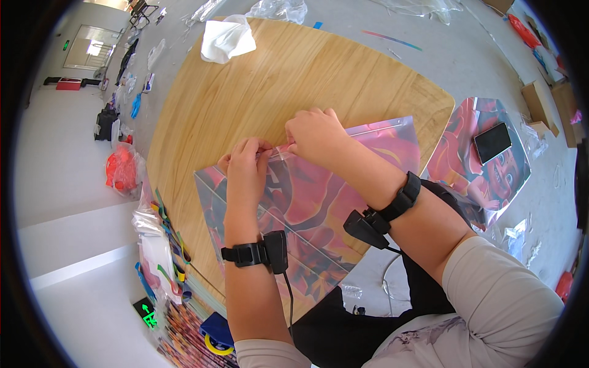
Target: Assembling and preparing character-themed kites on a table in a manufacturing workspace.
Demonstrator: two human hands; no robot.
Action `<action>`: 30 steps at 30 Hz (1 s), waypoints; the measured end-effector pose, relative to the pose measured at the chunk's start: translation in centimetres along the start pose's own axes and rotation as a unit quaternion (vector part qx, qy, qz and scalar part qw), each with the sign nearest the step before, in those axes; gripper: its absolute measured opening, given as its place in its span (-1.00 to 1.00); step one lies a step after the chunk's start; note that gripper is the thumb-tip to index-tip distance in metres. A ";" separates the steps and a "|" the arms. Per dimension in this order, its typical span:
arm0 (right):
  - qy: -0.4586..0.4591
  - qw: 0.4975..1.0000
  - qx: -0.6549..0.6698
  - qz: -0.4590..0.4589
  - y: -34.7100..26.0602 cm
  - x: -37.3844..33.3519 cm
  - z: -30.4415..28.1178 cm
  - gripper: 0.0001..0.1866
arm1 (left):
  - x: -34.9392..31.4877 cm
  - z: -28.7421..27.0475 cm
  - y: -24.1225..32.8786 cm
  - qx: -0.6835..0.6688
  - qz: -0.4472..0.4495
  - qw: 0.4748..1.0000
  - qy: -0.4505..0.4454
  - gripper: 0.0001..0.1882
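Observation:
A thin, glossy sheet [307,196] printed in pinks, reds and dark tones lies on the wooden table [294,67], its near part hanging over the edge. My left hand [245,161] pinches the sheet's far edge between thumb and fingers. Close by on the right, my right hand [316,136] is closed at the same edge, its fingertips partly hidden behind the hand. Between the two hands a short stretch of edge looks bunched or folded. Straight crease-like lines run across the sheet. Black straps with small devices and cables sit on both forearms.
Crumpled white tissue [227,40] rests at the table's far left. At the right, a phone [492,143] lies on another printed sheet [454,144]. Plastic wrap and cardboard boxes [540,107] are on the floor. Rolled printed material [190,325] and a yellow-and-blue object [216,336] stand lower left.

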State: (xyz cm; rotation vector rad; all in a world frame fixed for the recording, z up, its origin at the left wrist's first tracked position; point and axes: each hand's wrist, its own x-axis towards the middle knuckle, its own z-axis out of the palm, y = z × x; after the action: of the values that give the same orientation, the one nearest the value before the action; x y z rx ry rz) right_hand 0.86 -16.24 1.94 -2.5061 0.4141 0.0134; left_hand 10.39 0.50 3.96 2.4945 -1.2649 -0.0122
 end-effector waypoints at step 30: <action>-0.022 1.000 0.011 0.017 0.1 0.3 0.3 -0.84 | 0.2 -0.4 0.3 -0.015 -0.010 1.000 -0.023 -0.96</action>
State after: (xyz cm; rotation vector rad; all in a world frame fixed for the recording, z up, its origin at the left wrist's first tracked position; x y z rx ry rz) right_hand 1.11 -16.24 1.60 -2.4731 0.4370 0.0769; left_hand 10.28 0.29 4.43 2.4945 -1.2477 -0.0952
